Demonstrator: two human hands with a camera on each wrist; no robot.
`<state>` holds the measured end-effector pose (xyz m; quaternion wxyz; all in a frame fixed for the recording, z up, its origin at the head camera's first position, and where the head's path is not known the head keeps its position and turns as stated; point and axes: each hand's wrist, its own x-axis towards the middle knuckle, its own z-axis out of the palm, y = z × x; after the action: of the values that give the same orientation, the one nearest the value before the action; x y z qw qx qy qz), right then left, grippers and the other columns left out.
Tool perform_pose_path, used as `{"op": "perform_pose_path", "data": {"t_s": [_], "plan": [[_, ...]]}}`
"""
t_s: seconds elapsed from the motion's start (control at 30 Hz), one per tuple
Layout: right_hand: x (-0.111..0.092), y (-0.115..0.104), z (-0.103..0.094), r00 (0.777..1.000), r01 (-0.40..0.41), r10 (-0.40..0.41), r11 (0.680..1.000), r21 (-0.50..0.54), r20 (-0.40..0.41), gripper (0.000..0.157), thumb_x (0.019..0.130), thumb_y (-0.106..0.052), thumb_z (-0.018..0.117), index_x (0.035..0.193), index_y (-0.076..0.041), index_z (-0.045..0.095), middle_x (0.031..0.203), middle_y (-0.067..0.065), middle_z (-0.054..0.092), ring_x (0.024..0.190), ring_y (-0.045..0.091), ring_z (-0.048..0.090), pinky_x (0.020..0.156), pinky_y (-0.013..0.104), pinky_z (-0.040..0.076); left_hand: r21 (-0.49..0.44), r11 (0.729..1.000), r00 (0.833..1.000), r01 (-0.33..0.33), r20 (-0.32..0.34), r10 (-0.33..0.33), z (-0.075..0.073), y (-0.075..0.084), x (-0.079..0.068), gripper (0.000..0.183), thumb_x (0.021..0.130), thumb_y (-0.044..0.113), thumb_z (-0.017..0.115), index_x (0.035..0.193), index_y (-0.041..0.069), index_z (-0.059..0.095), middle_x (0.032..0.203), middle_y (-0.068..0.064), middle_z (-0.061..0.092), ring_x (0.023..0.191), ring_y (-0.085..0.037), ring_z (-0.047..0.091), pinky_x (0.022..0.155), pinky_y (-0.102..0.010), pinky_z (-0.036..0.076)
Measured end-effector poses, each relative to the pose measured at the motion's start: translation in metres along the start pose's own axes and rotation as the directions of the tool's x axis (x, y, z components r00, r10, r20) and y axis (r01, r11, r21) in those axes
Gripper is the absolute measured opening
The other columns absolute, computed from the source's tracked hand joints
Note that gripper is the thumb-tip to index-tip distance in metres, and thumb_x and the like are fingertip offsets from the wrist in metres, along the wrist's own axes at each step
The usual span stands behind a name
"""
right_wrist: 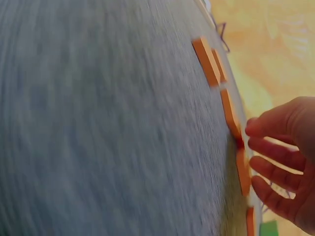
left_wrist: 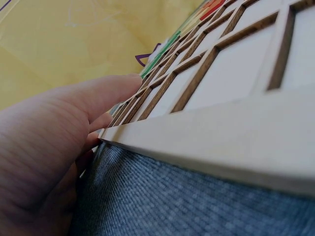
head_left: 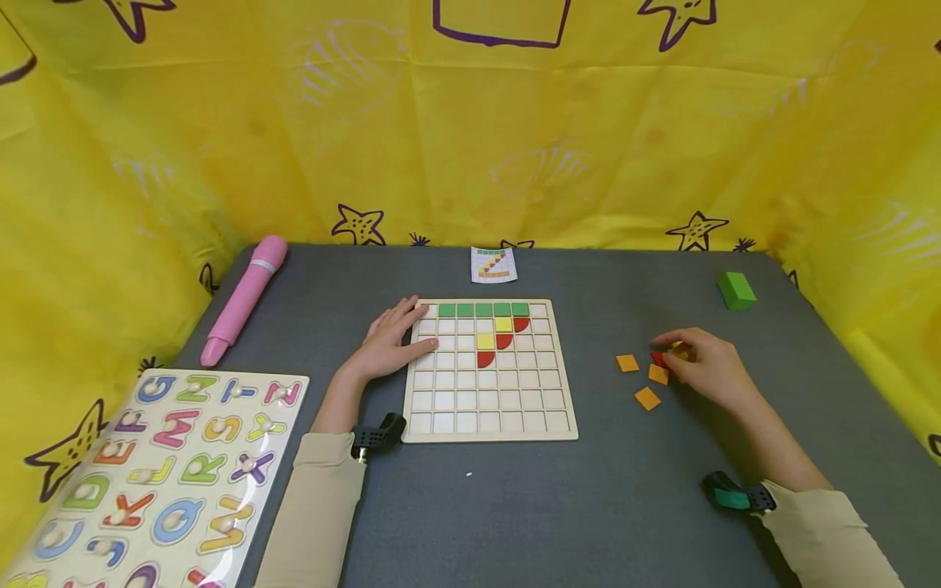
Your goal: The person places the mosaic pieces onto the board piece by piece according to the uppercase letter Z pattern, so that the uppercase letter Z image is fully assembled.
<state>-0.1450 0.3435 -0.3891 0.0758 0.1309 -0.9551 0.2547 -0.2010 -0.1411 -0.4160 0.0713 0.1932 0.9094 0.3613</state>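
Picking stage, it seems: left hand (head_left: 385, 339) spread over the grid board (head_left: 446, 400), while the right hand (head_left: 707, 369), grip slack, seemingly empty, hovers by the red piece (head_left: 657, 358) and orange tiles (head_left: 648, 398), likely needing a neat pinch.

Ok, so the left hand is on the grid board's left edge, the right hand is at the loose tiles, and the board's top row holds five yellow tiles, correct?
Not quite: the five top-row tiles on the grid board are green, not yellow, as the head view shows. The left hand is indeed on its left edge, and the right hand is at the loose tiles.
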Motion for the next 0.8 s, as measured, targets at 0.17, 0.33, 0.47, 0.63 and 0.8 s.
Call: {"op": "perform_pose_path", "data": {"t_s": [0.17,0.33,0.47,0.63,0.8], "plan": [[-0.0022,0.0081,-0.0062,0.999,-0.036,0.036,0.999,-0.008,0.016,0.022,0.089,-0.004,0.067,0.110,-0.002,0.071,0.111,0.024,0.064,0.091,0.037,0.060,0.072,0.047,0.046,-0.003,1.000,1.000,0.009,0.004,-0.009,0.0004,-0.0007,0.0010,0.071,0.095,0.035,0.062,0.153,0.005,0.032,0.161,-0.014,0.016,0.149,-0.030,0.005,0.116,-0.051,0.002],[0.0008,0.0071,-0.0048,0.998,-0.044,0.044,0.999,0.013,0.043,0.023,0.089,-0.009,0.069,0.111,-0.003,0.070,0.107,0.022,0.064,0.090,0.037,0.062,0.074,0.047,0.048,-0.005,1.000,1.000,0.007,0.003,-0.007,0.0008,-0.0006,0.0013,0.072,0.095,0.035,0.063,0.152,0.005,0.033,0.161,-0.015,0.016,0.149,-0.030,0.005,0.116,-0.051,0.002],[0.0034,0.0049,-0.0045,0.993,-0.046,0.043,0.999,0.020,0.108,0.026,0.090,-0.012,0.069,0.115,-0.005,0.070,0.107,0.018,0.064,0.091,0.032,0.062,0.068,0.033,0.050,-0.001,1.000,1.000,-0.003,0.006,0.003,0.0017,-0.0003,0.0014,0.072,0.094,0.035,0.063,0.152,0.005,0.033,0.161,-0.016,0.017,0.149,-0.031,0.006,0.116,-0.052,0.003],[0.0051,0.0024,-0.0074,0.985,-0.021,0.014,0.999,0.039,0.173,0.030,0.088,-0.007,0.068,0.118,-0.003,0.068,0.109,0.018,0.063,0.086,0.026,0.063,0.062,0.027,0.050,-0.003,1.000,1.000,0.001,0.002,-0.001,0.0016,-0.0009,0.0010,0.072,0.094,0.035,0.062,0.152,0.005,0.033,0.161,-0.016,0.016,0.149,-0.031,0.006,0.116,-0.051,0.003],[0.0071,0.0022,-0.0028,0.990,-0.012,0.003,0.998,0.063,0.138,0.028,0.088,-0.010,0.071,0.115,-0.002,0.069,0.095,0.012,0.064,0.064,0.011,0.058,0.052,0.025,0.048,0.001,1.000,1.000,0.006,0.000,-0.006,0.0003,-0.0012,0.0005,0.072,0.094,0.034,0.063,0.152,0.004,0.033,0.161,-0.016,0.016,0.149,-0.031,0.006,0.116,-0.052,0.002]]}}
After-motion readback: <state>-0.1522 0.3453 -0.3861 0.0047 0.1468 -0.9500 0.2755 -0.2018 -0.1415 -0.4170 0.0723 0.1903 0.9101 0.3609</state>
